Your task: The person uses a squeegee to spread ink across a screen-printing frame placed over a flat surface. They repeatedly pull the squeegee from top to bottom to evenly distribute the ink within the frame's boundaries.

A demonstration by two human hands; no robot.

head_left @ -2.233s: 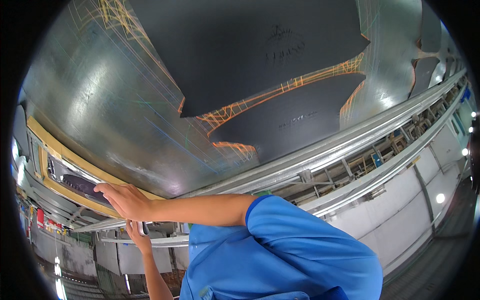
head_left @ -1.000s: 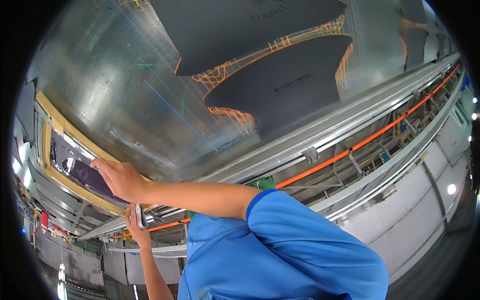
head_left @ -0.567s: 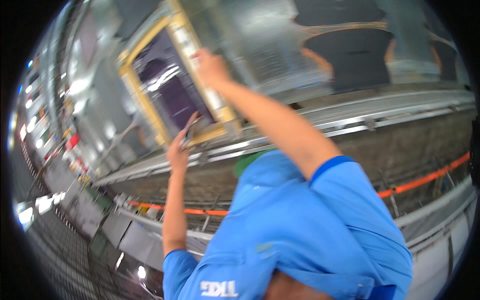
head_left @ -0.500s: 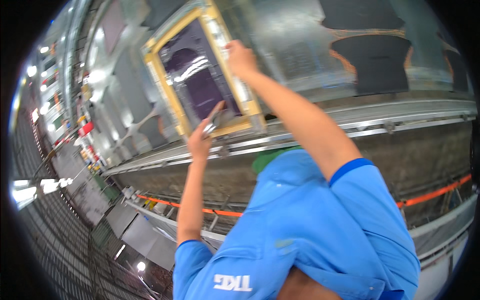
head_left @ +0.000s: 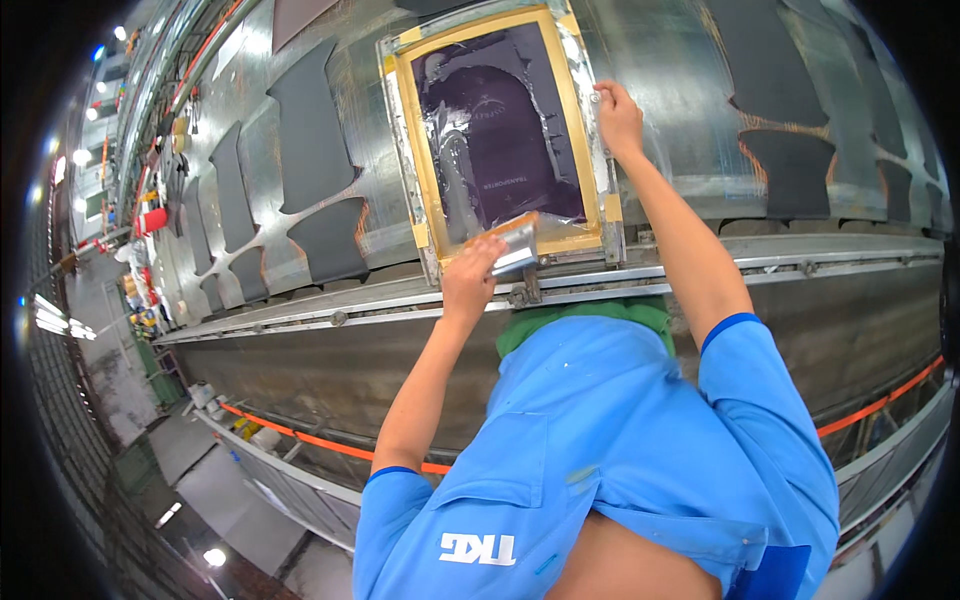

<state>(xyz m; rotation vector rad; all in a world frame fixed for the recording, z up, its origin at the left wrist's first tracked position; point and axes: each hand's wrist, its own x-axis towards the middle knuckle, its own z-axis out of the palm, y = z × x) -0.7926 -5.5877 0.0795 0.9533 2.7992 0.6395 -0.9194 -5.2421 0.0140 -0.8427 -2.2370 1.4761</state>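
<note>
A screen-printing frame (head_left: 410, 120) with yellow-taped edges lies on the long metal table in front of me. Its dark purple mesh (head_left: 500, 160) shows a rounded panel shape and wet, shiny streaks. My left hand (head_left: 468, 282) is closed around a squeegee (head_left: 517, 248), a wide metal-holder type with an orange-brown edge, at the frame's near end. The squeegee's edge is over the near strip of the mesh; whether it presses there I cannot tell. At the frame's right side, the bent fingers of my right hand (head_left: 620, 122) grip its outer edge.
Dark cut fabric pieces (head_left: 318, 135) lie flat on the table left of the frame, and more dark pieces (head_left: 785, 165) lie to its right. A metal rail (head_left: 300, 325) runs along the table's near edge. Behind me stretches an orange strip (head_left: 330, 437) along another rail.
The frame now appears farther right and straighter, as my view has shifted. The squeegee stays near the frame's near end in my left hand. My right hand remains at the frame's right side.
</note>
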